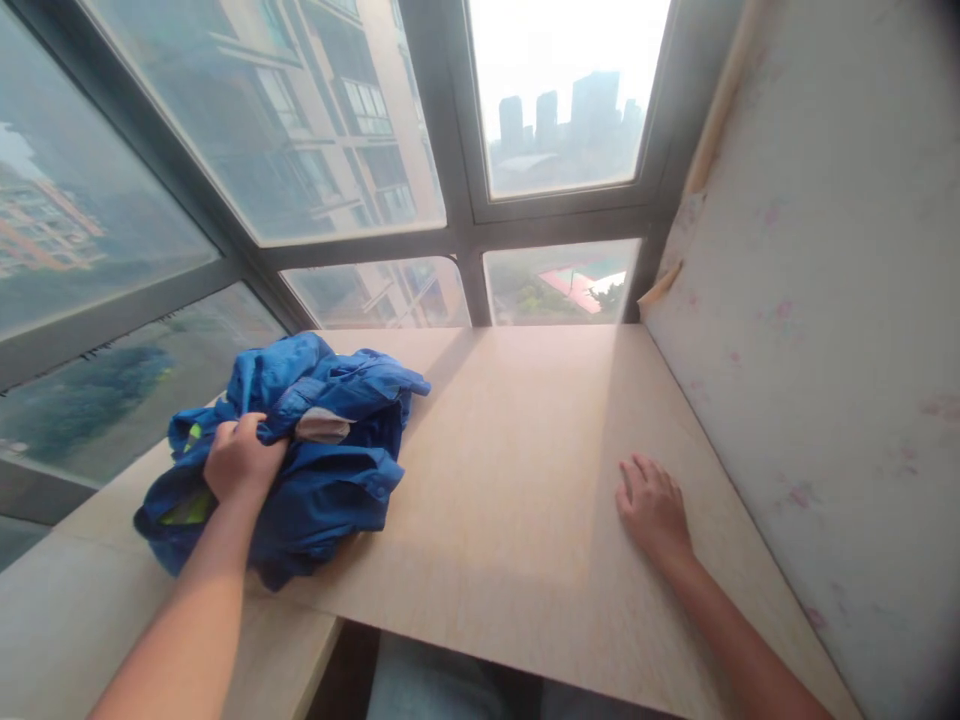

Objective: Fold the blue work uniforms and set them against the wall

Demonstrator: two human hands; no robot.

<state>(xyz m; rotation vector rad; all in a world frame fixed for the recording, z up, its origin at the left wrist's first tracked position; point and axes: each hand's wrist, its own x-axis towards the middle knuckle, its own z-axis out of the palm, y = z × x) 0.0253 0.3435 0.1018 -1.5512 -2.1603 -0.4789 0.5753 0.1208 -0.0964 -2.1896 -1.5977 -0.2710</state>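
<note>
A crumpled blue jacket (pixel 330 450) with yellow-green patches lies bunched on the left part of a pale wooden board (pixel 517 480). My left hand (pixel 241 458) is closed on a fold of the jacket near its left side. My right hand (pixel 652 508) lies flat on the bare board at the right, fingers spread and holding nothing, well apart from the jacket.
The board rests on a window ledge (pixel 52 620) under large glass panes with dark frames (pixel 450 150). A pale wall (pixel 825 330) with peeling paper runs along the board's right side. The board's near edge overhangs a gap in front of me.
</note>
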